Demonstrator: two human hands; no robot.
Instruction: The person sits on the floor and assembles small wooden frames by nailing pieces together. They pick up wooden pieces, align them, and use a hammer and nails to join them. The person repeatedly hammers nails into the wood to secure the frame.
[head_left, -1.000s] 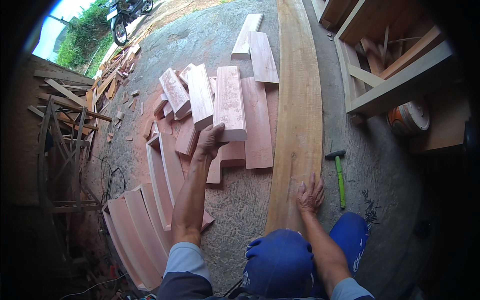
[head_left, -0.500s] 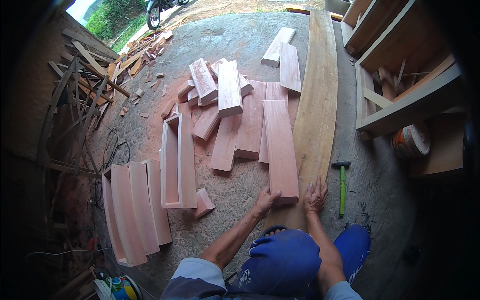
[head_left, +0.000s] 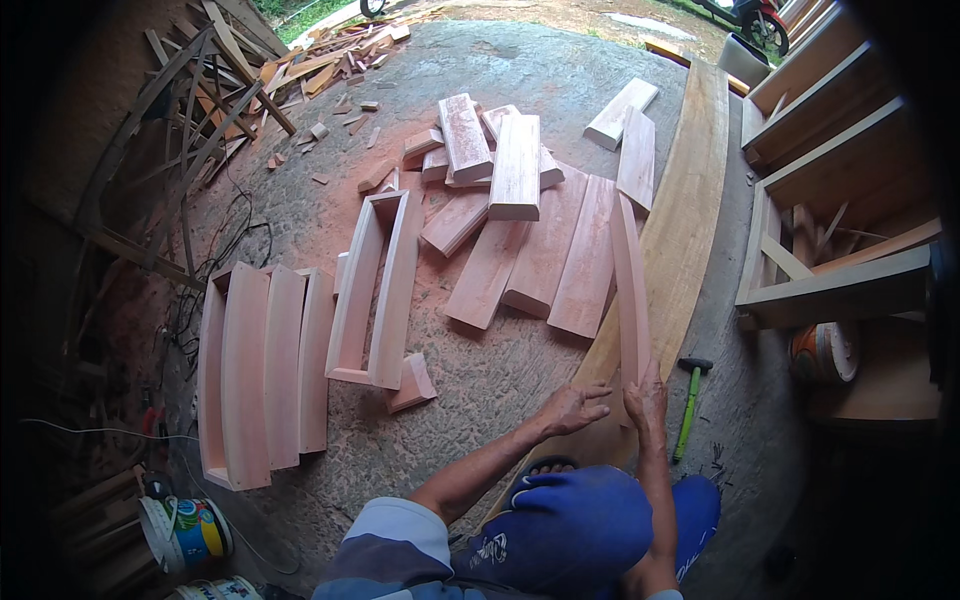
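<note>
A pinkish wooden board [head_left: 629, 290] stands on its narrow edge over a long brown plank [head_left: 688, 210] on the floor. My right hand [head_left: 647, 402] grips its near end, with the fingers closed around it. Just left of that end, my left hand [head_left: 574, 409] is open with its fingers stretched toward the board, and nothing shows in it. Left of the plank lie several loose pinkish boards [head_left: 583, 265], some stacked in a heap [head_left: 515, 165]. To the right of my right hand rests a hammer [head_left: 690, 410] with a green handle and dark head.
Narrow open wooden frames [head_left: 398, 300] stand at the left, several of them side by side [head_left: 245, 380]. A small offcut [head_left: 412, 383] lies near them. Wooden cabinet frames [head_left: 840, 290] and a bucket [head_left: 826, 352] are at the right. Scrap wood [head_left: 330, 70] is piled at the far left.
The board has gone from lying flat to standing on edge. My left hand has let go of it and opened; my right hand has moved from the plank onto the board. The view has shifted.
</note>
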